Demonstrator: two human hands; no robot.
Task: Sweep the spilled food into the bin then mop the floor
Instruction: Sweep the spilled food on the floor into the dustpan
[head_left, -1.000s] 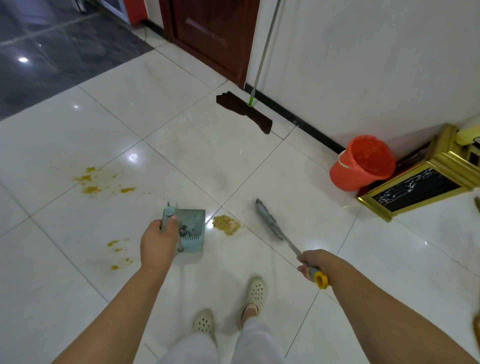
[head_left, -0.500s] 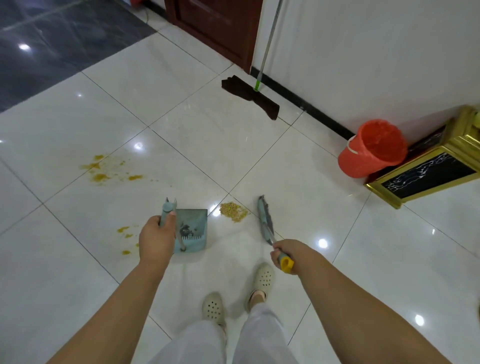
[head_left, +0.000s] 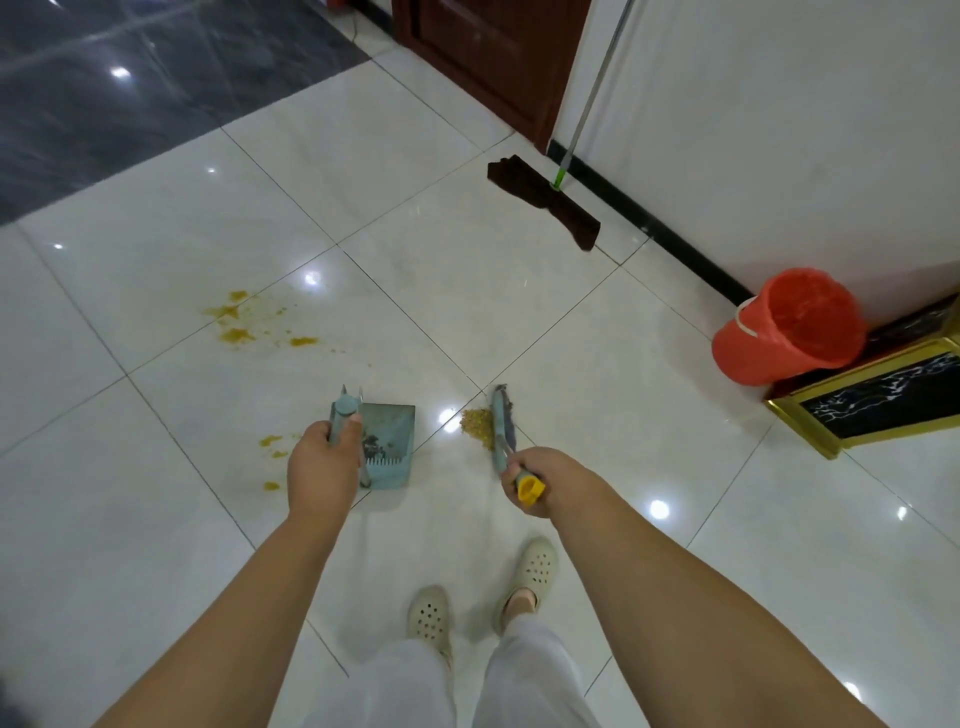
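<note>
My left hand (head_left: 323, 467) grips the handle of a pale blue dustpan (head_left: 388, 441) standing on the white tiles, with some dark debris in it. My right hand (head_left: 540, 480) grips the yellow-tipped handle of a small blue broom (head_left: 501, 421). Its bristles touch the right side of a small pile of yellowish food crumbs (head_left: 477, 423), which lies just right of the pan. Orange-yellow stains (head_left: 241, 325) mark the floor at far left, and smaller spots (head_left: 272, 448) lie beside the pan. An orange bin (head_left: 787, 325) stands at the right wall. A mop (head_left: 545, 200) with a dark head leans on the wall.
A gold-framed black cabinet base (head_left: 878, 397) juts out at the right behind the bin. A dark wooden door (head_left: 493, 52) is at the top, dark tiles (head_left: 130, 78) at upper left. My feet in cream clogs (head_left: 483, 597) stand just behind the pan and broom.
My right hand has swung the broom leftward until the bristles reached the crumb pile. The left hand and dustpan have stayed in place. The camera has shifted slightly.
</note>
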